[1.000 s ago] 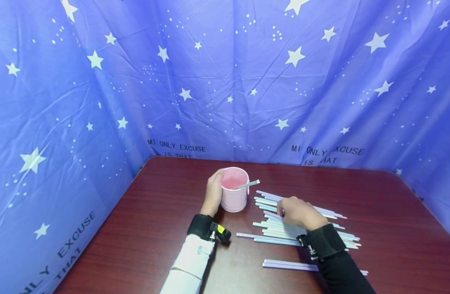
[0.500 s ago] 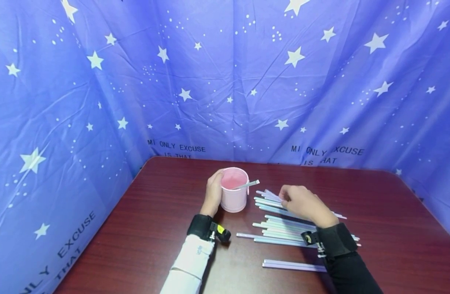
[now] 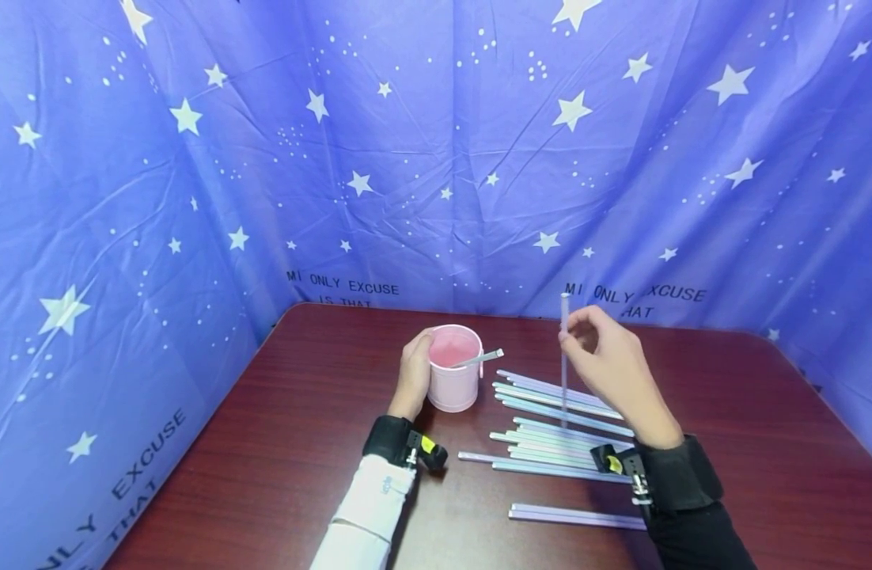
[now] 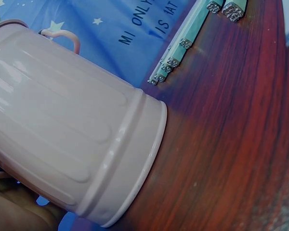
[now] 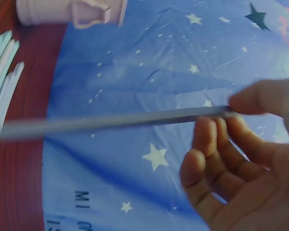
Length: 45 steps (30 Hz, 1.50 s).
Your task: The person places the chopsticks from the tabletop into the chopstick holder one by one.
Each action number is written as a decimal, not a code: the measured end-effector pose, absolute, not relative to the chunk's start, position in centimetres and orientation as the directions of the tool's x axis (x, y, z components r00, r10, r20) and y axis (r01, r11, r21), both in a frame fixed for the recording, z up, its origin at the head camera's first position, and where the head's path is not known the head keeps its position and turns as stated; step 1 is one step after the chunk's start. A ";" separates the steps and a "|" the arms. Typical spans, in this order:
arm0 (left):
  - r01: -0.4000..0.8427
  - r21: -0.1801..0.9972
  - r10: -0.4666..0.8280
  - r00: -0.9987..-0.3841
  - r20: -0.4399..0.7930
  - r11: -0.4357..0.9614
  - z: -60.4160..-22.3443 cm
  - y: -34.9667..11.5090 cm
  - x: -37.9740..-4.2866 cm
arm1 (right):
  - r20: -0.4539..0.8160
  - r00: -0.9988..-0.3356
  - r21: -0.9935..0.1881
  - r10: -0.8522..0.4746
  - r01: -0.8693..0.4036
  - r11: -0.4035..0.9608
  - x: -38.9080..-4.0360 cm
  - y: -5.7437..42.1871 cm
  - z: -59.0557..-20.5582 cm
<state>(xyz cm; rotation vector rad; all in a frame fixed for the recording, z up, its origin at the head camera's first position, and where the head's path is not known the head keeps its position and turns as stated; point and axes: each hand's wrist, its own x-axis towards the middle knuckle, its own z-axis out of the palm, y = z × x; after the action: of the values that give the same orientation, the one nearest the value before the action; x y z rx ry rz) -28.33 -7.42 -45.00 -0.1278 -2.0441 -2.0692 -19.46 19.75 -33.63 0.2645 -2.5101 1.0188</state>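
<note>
My left hand grips the left side of a small pink bucket that stands upright on the table. One pale stick leans inside it, its end poking out over the right rim. In the left wrist view the ribbed wall of the bucket hides most of my fingers. My right hand pinches a slim lilac stick near its top between thumb and fingertips. The stick hangs nearly upright, overlapping the row of loose sticks in the head view. In the right wrist view, the stick looks blurred.
Several pastel sticks lie side by side right of the bucket on the dark red table. Lilac sticks lie apart nearer the front. A blue curtain with stars surrounds the table's back and left side.
My right hand has picked a lilac stick from the back of the row, raised it and turned it upright. My left hand and the bucket have stayed put.
</note>
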 end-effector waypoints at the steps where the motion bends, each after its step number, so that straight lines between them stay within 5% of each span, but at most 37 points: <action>1: 0.221 0.975 -0.101 -0.970 0.219 -0.004 -45.0 -7.4 -28.3 | 0.464 -0.886 -0.640 0.009 -0.328 0.695 -19.3 19.7 -33.5; 7: 0.227 0.974 -0.107 -0.968 0.226 -0.004 -44.9 -7.3 -28.2 | 0.564 -0.819 -0.751 0.108 -0.454 0.479 -18.7 19.0 -32.7; 14: 0.230 0.973 -0.105 -0.968 0.228 -0.004 -45.1 -7.3 -28.3 | 0.639 -0.768 -0.731 0.029 -0.595 0.334 -18.3 18.5 -32.7; 29: 0.227 0.974 -0.100 -0.969 0.225 -0.006 -44.9 -7.3 -28.2 | 0.629 -0.773 -0.703 -0.078 -0.609 0.367 -18.6 18.0 -33.4; 37: 0.204 0.979 -0.107 -0.973 0.205 0.013 -44.9 -7.4 -28.2 | 0.500 -0.822 -0.546 -0.271 -0.543 0.639 -19.1 18.3 -34.4; 45: 0.278 0.961 -0.084 -0.957 0.278 0.005 -45.7 -7.7 -28.8 | 0.156 -0.737 -0.544 -0.658 -0.620 0.565 -16.8 17.7 -36.8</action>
<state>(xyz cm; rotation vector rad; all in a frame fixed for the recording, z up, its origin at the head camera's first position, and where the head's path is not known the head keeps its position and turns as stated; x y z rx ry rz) -28.77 -7.74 -45.70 -0.2026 -2.0268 -2.0403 -16.77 17.74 -36.75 1.1589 -2.8362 0.9452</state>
